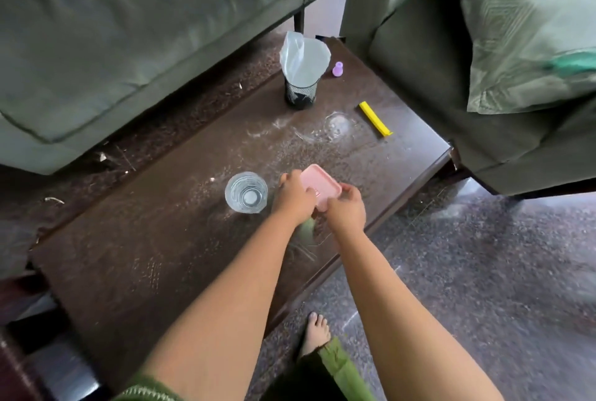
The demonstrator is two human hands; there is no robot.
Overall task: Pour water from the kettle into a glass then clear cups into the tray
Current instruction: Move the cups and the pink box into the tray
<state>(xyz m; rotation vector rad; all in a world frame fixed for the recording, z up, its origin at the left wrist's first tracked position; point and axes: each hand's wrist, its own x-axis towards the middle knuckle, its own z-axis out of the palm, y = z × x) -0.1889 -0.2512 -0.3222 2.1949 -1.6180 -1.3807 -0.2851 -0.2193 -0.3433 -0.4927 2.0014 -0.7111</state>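
Brown counter (135, 258) mid-frame: both hands, left (295, 196) and right (346, 208), grip a pink tray (322, 186) beside a glass (246, 192).

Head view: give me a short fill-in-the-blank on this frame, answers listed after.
1. Both hands hold a ____ tray over the table.
2. The glass stands beside the ____ hand.
3. The mesh cup holds a clear plastic ____.
4. Near the table's right edge lies a ____ clip.

Answers: pink; left; bag; yellow
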